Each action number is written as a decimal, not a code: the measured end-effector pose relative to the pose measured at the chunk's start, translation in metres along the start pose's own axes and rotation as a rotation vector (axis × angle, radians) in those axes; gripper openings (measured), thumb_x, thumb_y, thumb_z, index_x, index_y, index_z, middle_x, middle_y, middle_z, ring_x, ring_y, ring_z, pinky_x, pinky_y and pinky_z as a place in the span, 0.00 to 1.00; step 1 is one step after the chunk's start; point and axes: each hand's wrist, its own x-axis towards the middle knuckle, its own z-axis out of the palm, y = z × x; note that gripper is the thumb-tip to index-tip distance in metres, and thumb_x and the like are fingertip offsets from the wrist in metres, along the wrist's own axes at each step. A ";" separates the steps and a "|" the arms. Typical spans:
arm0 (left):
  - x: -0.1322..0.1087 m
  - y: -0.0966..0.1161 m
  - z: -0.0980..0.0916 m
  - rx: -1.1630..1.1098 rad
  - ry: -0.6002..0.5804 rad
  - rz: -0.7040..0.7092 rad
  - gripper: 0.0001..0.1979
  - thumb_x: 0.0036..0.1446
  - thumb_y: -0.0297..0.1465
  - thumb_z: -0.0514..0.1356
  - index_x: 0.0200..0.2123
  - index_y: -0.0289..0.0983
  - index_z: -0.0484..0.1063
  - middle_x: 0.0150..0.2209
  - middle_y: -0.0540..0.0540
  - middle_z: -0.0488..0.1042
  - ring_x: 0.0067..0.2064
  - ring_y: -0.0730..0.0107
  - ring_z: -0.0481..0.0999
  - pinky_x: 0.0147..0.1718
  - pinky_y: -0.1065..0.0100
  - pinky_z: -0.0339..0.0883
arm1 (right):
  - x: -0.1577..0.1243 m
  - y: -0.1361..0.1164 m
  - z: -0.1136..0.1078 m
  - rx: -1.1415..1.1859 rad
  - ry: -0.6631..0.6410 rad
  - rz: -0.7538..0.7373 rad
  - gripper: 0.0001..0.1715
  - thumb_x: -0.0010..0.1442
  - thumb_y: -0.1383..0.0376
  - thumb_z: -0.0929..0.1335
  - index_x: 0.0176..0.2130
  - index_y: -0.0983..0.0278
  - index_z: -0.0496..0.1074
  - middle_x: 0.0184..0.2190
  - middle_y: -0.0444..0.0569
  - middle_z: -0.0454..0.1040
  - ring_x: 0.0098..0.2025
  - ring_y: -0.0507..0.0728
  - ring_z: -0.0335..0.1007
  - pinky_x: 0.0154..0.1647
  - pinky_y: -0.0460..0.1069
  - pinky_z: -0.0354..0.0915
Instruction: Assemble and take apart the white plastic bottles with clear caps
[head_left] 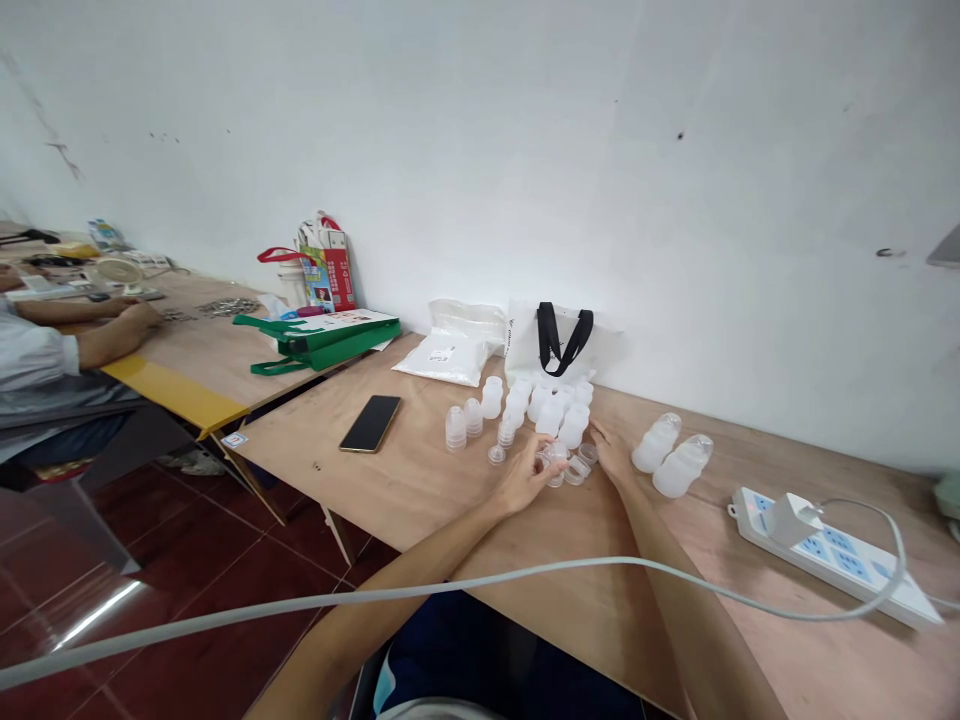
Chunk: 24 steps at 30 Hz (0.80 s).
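Note:
My left hand (527, 474) is closed, thumb and forefinger around a clear bottle ring (556, 452) above a small heap of similar clear rings (576, 472). My right hand (612, 452) rests on the table to the right of that heap, fingers extended beside a cluster of milky, translucent baby bottles (576, 424). Just left of the cluster stand several clear domed caps (456, 428), some in stacks. A small clear piece (496, 455) lies near my left hand. Farther right, two bottles with clear domed caps (684, 466) are side by side.
A white cable (525, 571) crosses in front of my forearms, near a power strip (832, 550) with a plug. A phone (370, 423) lies left. Behind are a white pouch (450, 350), a black-handled bag (525, 345) and a green bag (330, 340). Another person's hands (124, 325) are far left.

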 end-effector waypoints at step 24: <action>0.003 -0.002 0.000 -0.104 -0.055 -0.010 0.24 0.54 0.49 0.68 0.43 0.38 0.66 0.36 0.50 0.75 0.29 0.75 0.69 0.29 0.73 0.61 | -0.122 -0.088 -0.014 0.096 -0.133 -0.331 0.28 0.64 0.53 0.68 0.60 0.59 0.67 0.56 0.53 0.74 0.54 0.61 0.72 0.54 0.56 0.70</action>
